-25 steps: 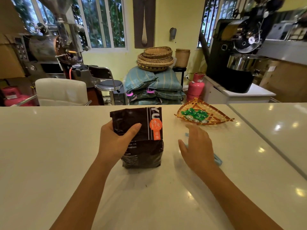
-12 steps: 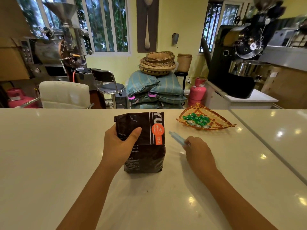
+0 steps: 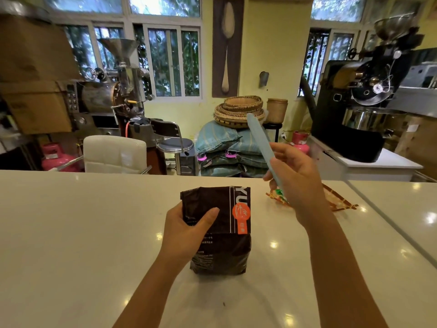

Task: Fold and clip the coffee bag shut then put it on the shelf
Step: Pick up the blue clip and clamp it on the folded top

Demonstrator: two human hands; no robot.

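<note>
A dark brown coffee bag (image 3: 220, 247) with an orange label stands upright on the white counter (image 3: 82, 233), its top folded down. My left hand (image 3: 186, 233) grips the bag's left side, thumb pressed on the folded flap. My right hand (image 3: 295, 176) is raised above and to the right of the bag, holding a long light-blue bag clip (image 3: 260, 140) that points up and away from me. No shelf is in sight.
A woven tray (image 3: 340, 202) with green sweets lies on the counter behind my right hand. Beyond the counter's far edge stand a white chair (image 3: 115, 152), stacked sacks (image 3: 224, 150) with baskets on top, and two coffee roasters (image 3: 364, 110).
My right hand picked the blue clip off the counter and lifted it up beside the bag. My left hand kept holding the folded bag. My head tilted upward.
</note>
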